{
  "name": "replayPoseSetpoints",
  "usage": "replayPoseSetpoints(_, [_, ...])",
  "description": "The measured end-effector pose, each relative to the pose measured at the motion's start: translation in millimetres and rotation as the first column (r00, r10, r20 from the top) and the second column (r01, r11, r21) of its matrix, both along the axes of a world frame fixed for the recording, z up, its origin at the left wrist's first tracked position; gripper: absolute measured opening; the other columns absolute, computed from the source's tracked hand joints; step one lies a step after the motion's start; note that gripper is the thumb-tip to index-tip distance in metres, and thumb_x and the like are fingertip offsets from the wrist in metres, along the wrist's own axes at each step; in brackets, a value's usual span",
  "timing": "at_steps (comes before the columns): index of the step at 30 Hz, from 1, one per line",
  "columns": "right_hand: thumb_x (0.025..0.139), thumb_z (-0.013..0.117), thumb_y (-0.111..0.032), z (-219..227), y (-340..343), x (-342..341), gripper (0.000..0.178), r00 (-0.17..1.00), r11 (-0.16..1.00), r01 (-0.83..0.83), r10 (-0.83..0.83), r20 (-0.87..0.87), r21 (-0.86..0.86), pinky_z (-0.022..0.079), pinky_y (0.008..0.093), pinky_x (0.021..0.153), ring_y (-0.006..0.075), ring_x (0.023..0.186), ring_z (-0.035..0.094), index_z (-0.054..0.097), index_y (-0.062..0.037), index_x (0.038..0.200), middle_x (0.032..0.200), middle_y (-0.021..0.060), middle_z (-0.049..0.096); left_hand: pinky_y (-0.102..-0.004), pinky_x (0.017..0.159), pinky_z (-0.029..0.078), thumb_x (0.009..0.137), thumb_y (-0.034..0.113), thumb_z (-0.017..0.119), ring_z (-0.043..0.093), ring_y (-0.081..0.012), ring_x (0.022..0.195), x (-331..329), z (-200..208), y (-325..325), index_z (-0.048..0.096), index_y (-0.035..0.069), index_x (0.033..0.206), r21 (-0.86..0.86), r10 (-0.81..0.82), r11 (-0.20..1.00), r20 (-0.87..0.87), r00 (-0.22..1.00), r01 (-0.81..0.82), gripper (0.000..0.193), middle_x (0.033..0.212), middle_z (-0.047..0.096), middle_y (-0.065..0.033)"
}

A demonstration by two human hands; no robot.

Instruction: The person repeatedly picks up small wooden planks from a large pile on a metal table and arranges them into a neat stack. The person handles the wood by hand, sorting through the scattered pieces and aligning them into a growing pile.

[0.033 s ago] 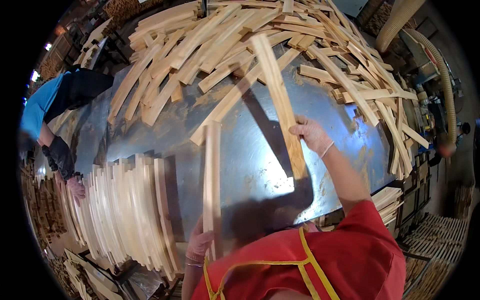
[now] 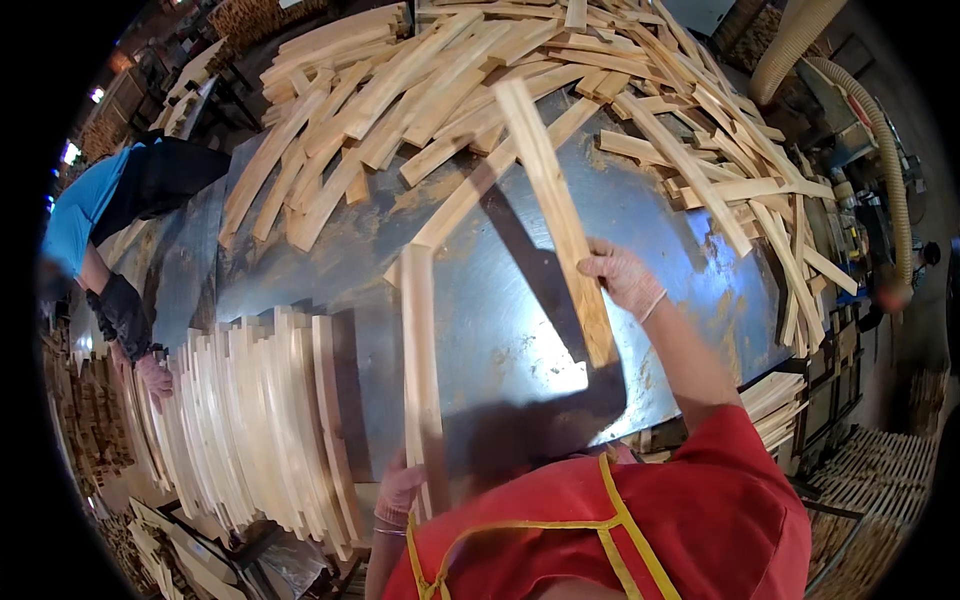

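Note:
My right hand (image 2: 618, 277), in a pale pink glove, pinches the edge of a long wooden plank (image 2: 550, 200) near its lower end. This plank slants up and left over the metal table, its shadow beside it. My left hand (image 2: 400, 488), also gloved, is closed around the near end of a second wooden strip (image 2: 421, 370), close to my red shirt. That strip points away from me, and its far end overlaps a loose plank (image 2: 470, 190) on the table. Left of it stands a row of pale strips (image 2: 250, 420), packed side by side.
A large heap of loose planks (image 2: 430, 90) covers the table's far side and curves down the right. At the left a person in blue (image 2: 95, 200) has a gloved hand (image 2: 155, 378) on the strip row. A ribbed hose (image 2: 890, 150) hangs at the right, beyond the metal table (image 2: 680, 350).
The far end of the strip in my left hand has swung slightly left. The plank in my right hand has shifted a little, its upper end left and lower. Both hands keep their hold.

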State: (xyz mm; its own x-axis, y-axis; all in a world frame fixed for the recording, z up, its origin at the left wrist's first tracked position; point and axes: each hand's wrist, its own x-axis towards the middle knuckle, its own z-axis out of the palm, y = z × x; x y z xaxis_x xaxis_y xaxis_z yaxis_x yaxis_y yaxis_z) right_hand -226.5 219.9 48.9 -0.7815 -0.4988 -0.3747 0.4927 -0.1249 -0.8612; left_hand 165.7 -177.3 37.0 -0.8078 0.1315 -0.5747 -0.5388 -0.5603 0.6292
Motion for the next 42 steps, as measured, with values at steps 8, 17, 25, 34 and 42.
replayPoseSetpoints(8, [0.088, 0.082, -0.022, -20, -61, 137, 0.074, 0.99, 0.883, 0.128, -0.143, -0.001, 0.451, 0.059, 0.043, 0.1, 0.0327, 0.115, 0.072, 0.053, 0.0026, 0.152, 0.125, 0.0212, 0.074, -0.0415, 0.096, 0.057, 0.087, 0.017, 0.078, 0.07, -0.0249, 0.112, 18, 17, -16, 0.048, 0.002, 0.157, -0.852, -0.19, 0.456, 0.19, 0.963, 0.258, 0.078, 0.126, 0.07, -0.0129])
replayPoseSetpoints(17, [0.084, 0.077, -0.012, -55, -76, 195, 0.063, 0.997, 0.737, -0.051, 0.004, 0.072, 0.674, 0.058, 0.0389, 0.097, 0.0294, 0.108, 0.072, 0.062, -0.0008, 0.144, 0.119, 0.0178, 0.075, -0.0598, 0.125, 0.033, 0.088, 0.037, 0.074, 0.04, -0.0435, 0.153, 91, -28, -88, 0.048, 0.007, 0.16, -0.753, 0.104, -0.554, 0.36, 0.927, 0.355, 0.082, 0.166, 0.044, -0.0178])
replayPoseSetpoints(25, [0.099, 0.076, -0.041, 56, 29, -31, 0.056, 0.911, 0.829, 0.38, -0.259, -0.32, 0.41, 0.049, 0.0447, 0.113, 0.0324, 0.128, 0.066, 0.065, -0.0002, 0.136, 0.134, 0.0199, 0.071, -0.0543, 0.124, 0.035, 0.08, 0.022, 0.085, 0.043, -0.0437, 0.152, -19, -3, -37, 0.047, 0.006, 0.16, -0.926, -0.175, -0.376, 0.119, 0.977, 0.045, 0.09, 0.163, 0.047, -0.0256])
replayPoseSetpoints(34, [0.094, 0.069, -0.052, -14, 61, -182, 0.074, 0.694, 0.588, 0.551, 0.072, -0.716, 0.592, 0.053, 0.0423, 0.104, 0.0406, 0.125, 0.067, 0.058, -0.0008, 0.146, 0.133, 0.0241, 0.07, -0.0559, 0.109, 0.047, 0.075, 0.029, 0.086, 0.055, -0.0389, 0.138, -271, -16, 23, 0.053, 0.009, 0.152, -0.837, -0.42, -0.487, -0.025, 0.907, -0.249, 0.086, 0.151, 0.056, -0.0168])
replayPoseSetpoints(42, [0.082, 0.076, -0.056, -23, 12, -101, 0.08, 0.588, 0.29, 0.359, 0.667, -0.456, 0.887, 0.045, 0.0504, 0.109, 0.036, 0.127, 0.063, 0.057, -0.0131, 0.148, 0.135, 0.0164, 0.067, -0.0527, 0.09, 0.058, 0.075, 0.035, 0.083, 0.068, -0.0381, 0.111, -332, -42, 19, 0.06, 0.013, 0.137, -0.875, -0.204, -0.48, 0.179, 0.962, 0.061, 0.069, 0.117, 0.069, -0.0105])
